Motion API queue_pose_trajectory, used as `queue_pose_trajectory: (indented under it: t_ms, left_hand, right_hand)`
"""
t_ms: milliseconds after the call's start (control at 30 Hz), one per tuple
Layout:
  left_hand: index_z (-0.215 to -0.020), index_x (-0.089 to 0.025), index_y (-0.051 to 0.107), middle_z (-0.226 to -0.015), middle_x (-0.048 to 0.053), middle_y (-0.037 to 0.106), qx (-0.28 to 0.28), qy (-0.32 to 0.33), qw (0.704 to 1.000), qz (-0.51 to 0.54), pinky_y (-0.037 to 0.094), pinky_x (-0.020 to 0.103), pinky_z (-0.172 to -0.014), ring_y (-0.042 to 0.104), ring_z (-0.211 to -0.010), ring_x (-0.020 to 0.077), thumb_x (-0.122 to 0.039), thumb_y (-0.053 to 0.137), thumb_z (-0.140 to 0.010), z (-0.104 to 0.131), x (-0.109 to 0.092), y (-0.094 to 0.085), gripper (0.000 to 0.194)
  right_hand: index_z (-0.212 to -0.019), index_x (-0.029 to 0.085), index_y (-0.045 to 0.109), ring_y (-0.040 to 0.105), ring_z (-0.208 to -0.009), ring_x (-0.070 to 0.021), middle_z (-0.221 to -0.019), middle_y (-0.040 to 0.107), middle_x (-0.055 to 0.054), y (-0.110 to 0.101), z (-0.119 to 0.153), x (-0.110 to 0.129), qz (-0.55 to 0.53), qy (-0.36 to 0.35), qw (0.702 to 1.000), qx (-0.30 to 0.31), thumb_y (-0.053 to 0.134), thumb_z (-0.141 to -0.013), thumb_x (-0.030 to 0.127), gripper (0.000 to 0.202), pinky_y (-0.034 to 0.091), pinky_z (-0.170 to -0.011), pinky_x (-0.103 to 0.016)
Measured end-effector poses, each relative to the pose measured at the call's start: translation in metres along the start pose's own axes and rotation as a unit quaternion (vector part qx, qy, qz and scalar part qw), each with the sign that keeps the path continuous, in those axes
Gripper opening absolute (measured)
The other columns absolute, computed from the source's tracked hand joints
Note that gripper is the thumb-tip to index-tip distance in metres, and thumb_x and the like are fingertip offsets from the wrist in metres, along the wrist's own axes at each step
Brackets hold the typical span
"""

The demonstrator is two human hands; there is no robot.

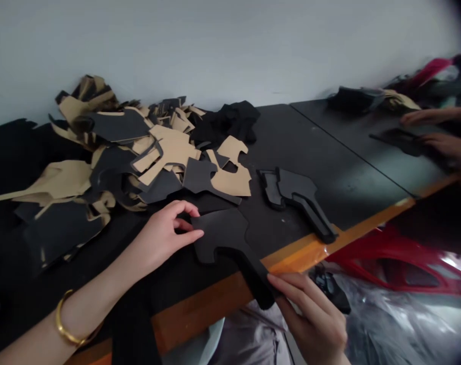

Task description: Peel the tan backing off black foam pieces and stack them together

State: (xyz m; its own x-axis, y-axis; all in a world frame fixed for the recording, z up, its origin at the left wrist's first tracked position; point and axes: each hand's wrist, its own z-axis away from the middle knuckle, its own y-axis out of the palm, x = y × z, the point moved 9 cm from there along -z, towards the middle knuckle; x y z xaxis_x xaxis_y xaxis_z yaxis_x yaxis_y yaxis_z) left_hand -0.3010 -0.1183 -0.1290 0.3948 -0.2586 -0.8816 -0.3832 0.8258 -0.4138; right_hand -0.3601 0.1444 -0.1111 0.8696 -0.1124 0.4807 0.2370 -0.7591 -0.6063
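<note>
A dark, irregular flat piece (225, 230) with a long narrow arm lies over a thicker black part near the table's front edge. My left hand (169, 230), with a gold bangle on its wrist, pinches the piece's upper left corner between thumb and fingers. At the end of the narrow arm, my right hand (310, 314) grips the piece by its tip, with fingers closed. To the right rests a similar black part (299, 195), touched by neither hand. Behind my left hand are loose dark and tan cutouts (173, 147).
The black table (276, 132) has orange tape (299, 253) along its front edge. At the far right, another person's hands (443, 144) hold a dark part. Black fabric (234, 119) lies by the wall. Below the edge are a red object (405, 268) and clear plastic (390, 319).
</note>
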Motion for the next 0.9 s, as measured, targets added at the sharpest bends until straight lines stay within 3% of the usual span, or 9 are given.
queue_pose_trajectory:
  t_ms: [267, 900]
  left_hand:
    - [-0.092, -0.021, 0.051, -0.122, 0.0, 0.053, 0.004, -0.042, 0.998, -0.045, 0.047, 0.022, -0.074, 0.06, -0.075, 0.0081, -0.04, 0.071, -0.071, -0.0005, -0.0004, -0.0001, 0.034]
    - [-0.092, -0.024, 0.05, -0.123, -0.003, 0.053, 0.006, -0.043, 0.997, -0.059, 0.047, 0.023, -0.075, 0.061, -0.076, 0.0092, -0.046, 0.074, -0.068, -0.0028, 0.0061, -0.0005, 0.04]
  right_hand:
    - [-0.107, 0.017, 0.067, 0.062, -0.082, -0.0117, -0.089, 0.061, -0.006, 0.0019, -0.0048, -0.0048, -0.05, 0.041, 0.998, -0.009, 0.053, -0.083, -0.003, 0.034, 0.053, -0.07, -0.021]
    - [-0.108, 0.016, 0.063, 0.059, -0.088, -0.0116, -0.095, 0.059, -0.006, 0.0083, -0.0076, -0.0068, -0.062, 0.049, 0.995, 0.053, 0.054, -0.085, -0.003, 0.031, 0.05, -0.076, -0.023]
